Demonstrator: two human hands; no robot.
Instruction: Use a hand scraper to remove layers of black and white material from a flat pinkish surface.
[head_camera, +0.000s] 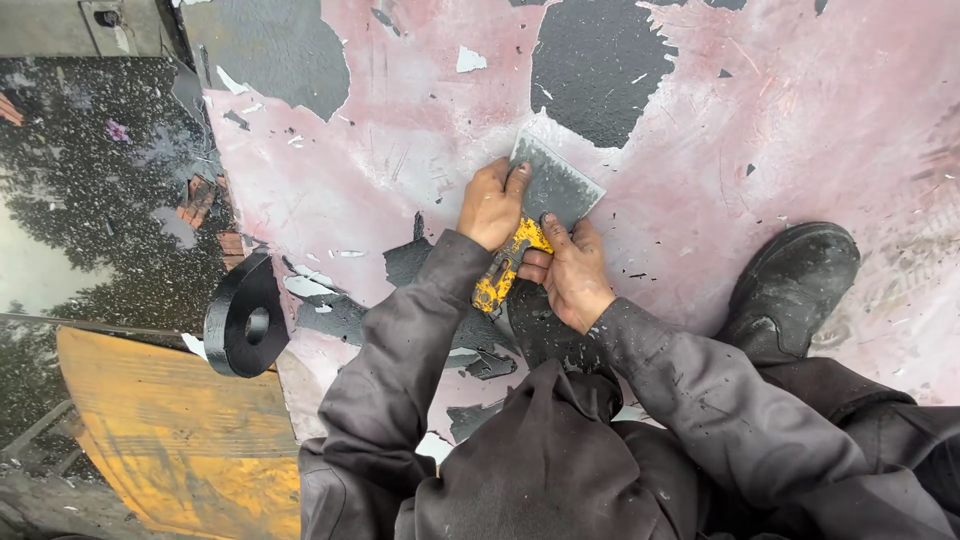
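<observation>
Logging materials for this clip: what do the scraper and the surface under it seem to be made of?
Scraper: blade looks like thin dull grey metal, flat and paint-smeared; handle probably yellow plastic, grimy. Surface: hard panel, material unclear, pinkish undercoat showing where black paint has flaked.

There is one view only, from a camera worn on the person's head, so no second view shares any of the scene. It looks steeply down over the person's own chest and grey sleeves, which fill the lower middle of the frame. It sits close: the left hand (491, 205) and right hand (571, 272) lie near the centre, just above the sleeves. Beyond the hands, towards the top of the frame, the pink surface (800, 120) runs on to the edge. Right of the hands, a black boot (790, 285) shows. Left of the hands, the surface ends and the view drops to darker ground beneath.
</observation>
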